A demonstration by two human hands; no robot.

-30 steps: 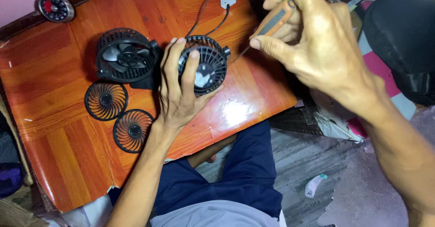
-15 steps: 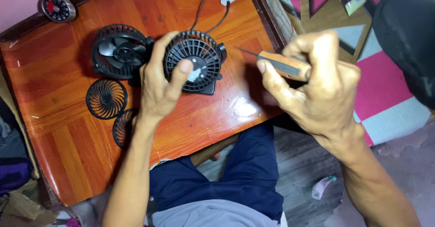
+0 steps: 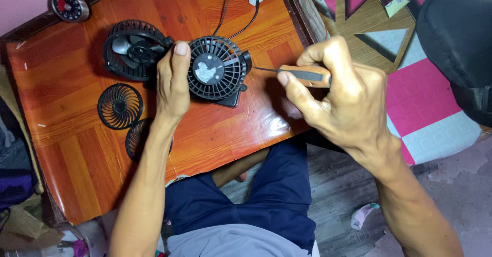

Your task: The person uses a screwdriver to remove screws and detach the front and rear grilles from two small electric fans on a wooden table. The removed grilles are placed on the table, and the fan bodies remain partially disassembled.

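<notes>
Black fan (image 3: 218, 72) in left hand (image 3: 171, 83), screwdriver (image 3: 302, 75) in right hand (image 3: 343, 100)

The fan (image 3: 215, 72) under my left hand (image 3: 171, 83) is matt black ribbed plastic. My right hand (image 3: 341, 103) grips a screwdriver (image 3: 300, 74) with a thin metal shaft. The table (image 3: 77, 149) is glossy, smooth wood-look parquet, glaring near its front edge.
</notes>
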